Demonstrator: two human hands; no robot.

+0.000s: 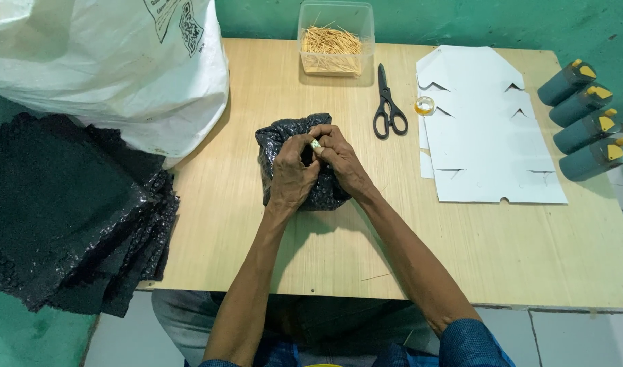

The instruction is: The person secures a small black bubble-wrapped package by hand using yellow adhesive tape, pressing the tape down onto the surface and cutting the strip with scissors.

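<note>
Pinching a small strip of tape [316,145] between both hands, left hand [291,173] and right hand [340,160] closed over the black bubble-wrap bundle [284,132] at mid-desk [257,251]; wrap likely springing open if tape slips.

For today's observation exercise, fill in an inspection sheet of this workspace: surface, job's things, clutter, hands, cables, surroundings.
Surface: light wooden table.
Job's things: black bubble-wrap bundle at table centre, under both hands.
Clutter: black scissors, tape roll, white card cutouts, clear tub of sticks, four teal bottles.
Hands: left hand and right hand pressing the bundle, fingers together on top.
Cables: nothing seen.
Surroundings: white sack, stacked black bubble-wrap sheets, green wall.
</note>
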